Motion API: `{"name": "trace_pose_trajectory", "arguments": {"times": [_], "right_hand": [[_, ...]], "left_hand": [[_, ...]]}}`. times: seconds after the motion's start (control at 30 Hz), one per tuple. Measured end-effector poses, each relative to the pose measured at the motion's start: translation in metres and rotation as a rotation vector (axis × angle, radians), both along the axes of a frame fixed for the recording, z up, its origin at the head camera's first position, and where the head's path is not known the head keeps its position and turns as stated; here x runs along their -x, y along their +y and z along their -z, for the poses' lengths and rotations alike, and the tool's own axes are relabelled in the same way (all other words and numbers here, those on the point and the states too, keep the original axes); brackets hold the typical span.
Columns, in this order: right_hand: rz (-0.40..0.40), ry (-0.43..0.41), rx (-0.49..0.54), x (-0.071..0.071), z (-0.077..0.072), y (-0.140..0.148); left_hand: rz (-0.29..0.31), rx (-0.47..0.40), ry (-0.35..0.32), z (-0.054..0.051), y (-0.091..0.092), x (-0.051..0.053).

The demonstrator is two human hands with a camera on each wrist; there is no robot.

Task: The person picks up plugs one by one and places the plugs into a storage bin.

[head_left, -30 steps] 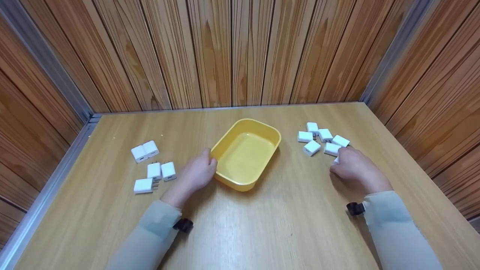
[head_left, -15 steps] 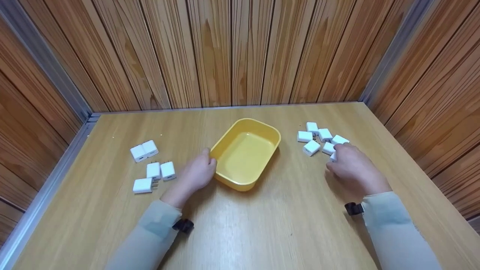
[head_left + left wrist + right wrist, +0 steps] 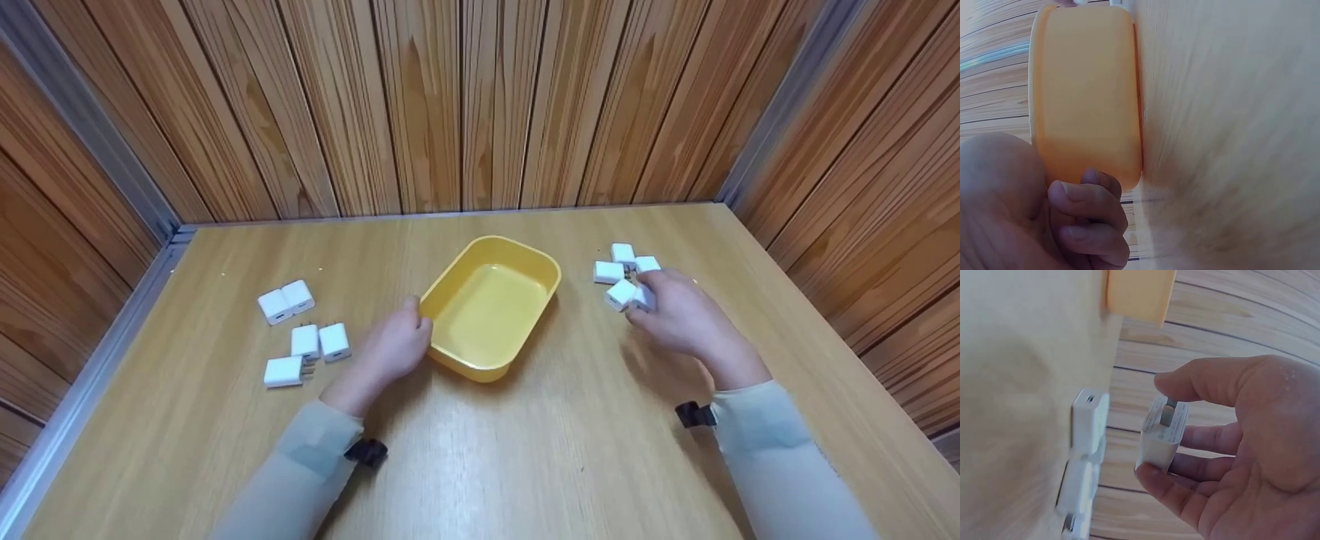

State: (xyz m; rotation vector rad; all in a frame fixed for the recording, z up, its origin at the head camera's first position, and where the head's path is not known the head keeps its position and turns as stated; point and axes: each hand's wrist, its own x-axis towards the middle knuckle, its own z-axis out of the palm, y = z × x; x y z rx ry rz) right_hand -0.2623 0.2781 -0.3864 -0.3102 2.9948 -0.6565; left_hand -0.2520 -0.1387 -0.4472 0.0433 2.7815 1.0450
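A yellow plastic tub [image 3: 487,319] stands at the table's middle. My left hand [image 3: 390,345] grips its near left rim; in the left wrist view the fingers [image 3: 1092,199] curl beside its outer wall [image 3: 1086,95]. My right hand [image 3: 686,322] pinches a white USB charger plug [image 3: 1162,430] between thumb and fingertips. In the right wrist view its metal prongs face the camera, and it is held off the table. Several more white charger plugs [image 3: 621,295] lie just beyond the right hand, which hides part of that group.
Several other white charger plugs [image 3: 305,341] lie left of the left hand, a pair of them [image 3: 286,301] farther back. The wooden tabletop [image 3: 517,457] ends at a wood-panelled back wall [image 3: 427,112], with panelled walls on both sides.
My right hand has moved left and slightly up from the table, carrying a charger plug off the right-hand group. The left hand and the tub have stayed in place.
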Motion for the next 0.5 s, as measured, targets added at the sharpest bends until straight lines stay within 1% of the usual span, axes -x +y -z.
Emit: {"name": "trace_pose_trajectory", "arguments": {"times": [0.13, 0.2, 0.4, 0.5], "right_hand": [[0.001, -0.004, 0.029, 0.002, -0.004, -0.015], [-0.010, 0.012, 0.041, 0.004, -0.005, -0.024], [-0.043, 0.068, 0.054, 0.010, -0.003, -0.050], [-0.051, 0.075, 0.066, 0.013, -0.002, -0.061]], "left_hand": [[-0.002, 0.010, -0.006, -0.001, 0.001, 0.000], [-0.005, 0.016, -0.003, 0.000, 0.001, 0.001], [-0.009, 0.031, 0.016, 0.002, 0.001, 0.002], [-0.012, 0.030, 0.012, 0.002, 0.000, 0.001]]}}
